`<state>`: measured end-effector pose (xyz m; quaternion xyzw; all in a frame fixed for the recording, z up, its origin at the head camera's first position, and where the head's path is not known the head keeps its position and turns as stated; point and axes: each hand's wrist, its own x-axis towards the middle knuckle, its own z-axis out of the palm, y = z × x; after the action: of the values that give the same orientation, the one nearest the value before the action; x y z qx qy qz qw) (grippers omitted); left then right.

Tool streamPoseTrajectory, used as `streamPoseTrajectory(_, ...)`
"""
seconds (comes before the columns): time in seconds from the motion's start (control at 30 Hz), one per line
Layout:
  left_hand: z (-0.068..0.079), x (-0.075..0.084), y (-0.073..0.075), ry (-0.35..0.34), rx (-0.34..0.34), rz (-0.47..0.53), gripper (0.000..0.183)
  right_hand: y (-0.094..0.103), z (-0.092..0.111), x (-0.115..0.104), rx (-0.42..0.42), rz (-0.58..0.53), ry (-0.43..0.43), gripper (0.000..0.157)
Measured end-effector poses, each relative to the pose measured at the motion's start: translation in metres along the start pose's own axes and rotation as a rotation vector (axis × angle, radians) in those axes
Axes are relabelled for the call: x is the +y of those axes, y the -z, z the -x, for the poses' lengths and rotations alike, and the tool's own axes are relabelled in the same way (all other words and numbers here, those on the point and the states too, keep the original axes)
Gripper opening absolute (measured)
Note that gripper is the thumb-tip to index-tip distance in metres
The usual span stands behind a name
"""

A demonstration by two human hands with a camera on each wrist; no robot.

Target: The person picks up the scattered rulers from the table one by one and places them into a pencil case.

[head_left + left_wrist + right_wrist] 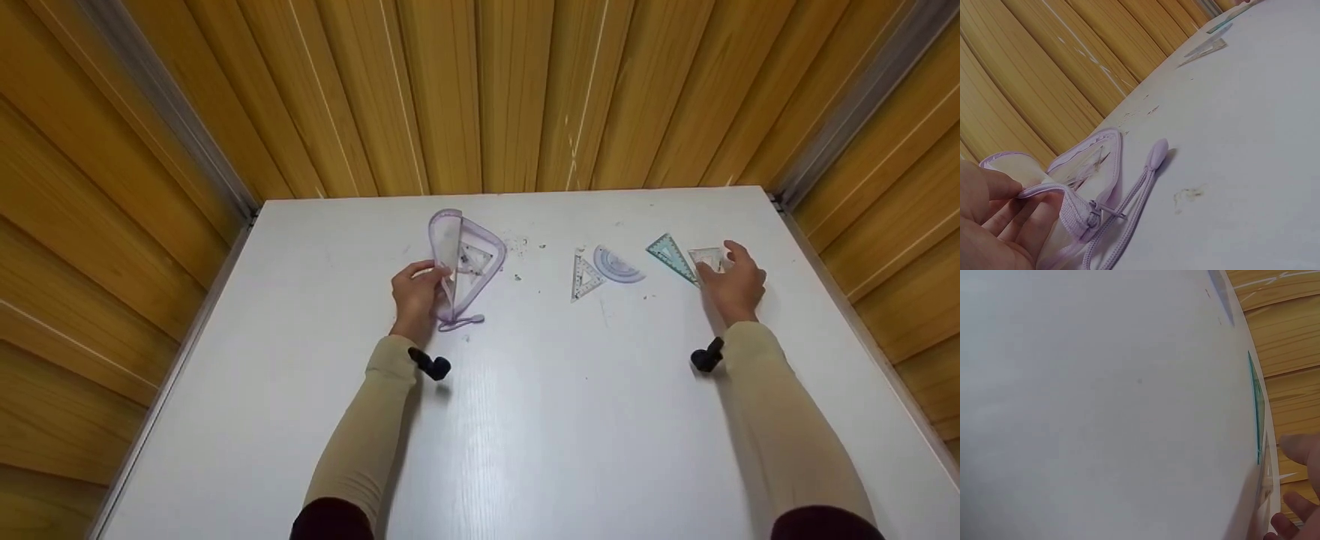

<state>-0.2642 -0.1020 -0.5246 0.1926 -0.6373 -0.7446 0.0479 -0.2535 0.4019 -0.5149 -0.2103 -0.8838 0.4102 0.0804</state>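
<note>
My left hand (417, 295) pinches the raised edge of a lilac-trimmed zip pouch (1075, 216), holding its flap folded back. Inside the pouch, a clear drawing piece with dark markings (474, 259) shows. A looped cord (1139, 197) hangs from the zip pull onto the table. Over at the right, my right hand (731, 287) is spread with thumb and fingers apart above a clear set square (705, 256), partly covering it; contact cannot be told. Just left of that hand lies a green set square (673, 259).
Between the hands lie another clear set square (586, 277) and a bluish protractor (618, 265), close together. Small dark specks and smudges mark the white table (555, 420). Wood-patterned panels (510, 97) rise behind its far edge.
</note>
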Motion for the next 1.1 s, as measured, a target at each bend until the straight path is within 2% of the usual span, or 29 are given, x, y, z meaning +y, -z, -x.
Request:
streamPoseTrajectory(0.37,-0.001,-0.001,0.000,-0.035,0.000,-0.033,0.024,-0.003,0.003,0.008,-0.023,0.047,-0.014,0.076)
streamPoseTrajectory(0.73,0.000,-0.001,0.001,-0.034,0.004,-0.047,0.025,0.001,0.003,0.011,-0.045,0.060,0.012,0.067)
streamPoseTrajectory(1.03,-0.001,-0.001,0.001,-0.015,0.004,-0.037,0.027,0.009,0.000,0.013,-0.084,0.067,0.013,0.066)
streamPoseTrajectory(1.1,-0.001,-0.001,0.001,-0.014,0.000,-0.029,0.029,0.011,0.001,0.013,-0.078,0.067,0.047,0.063)
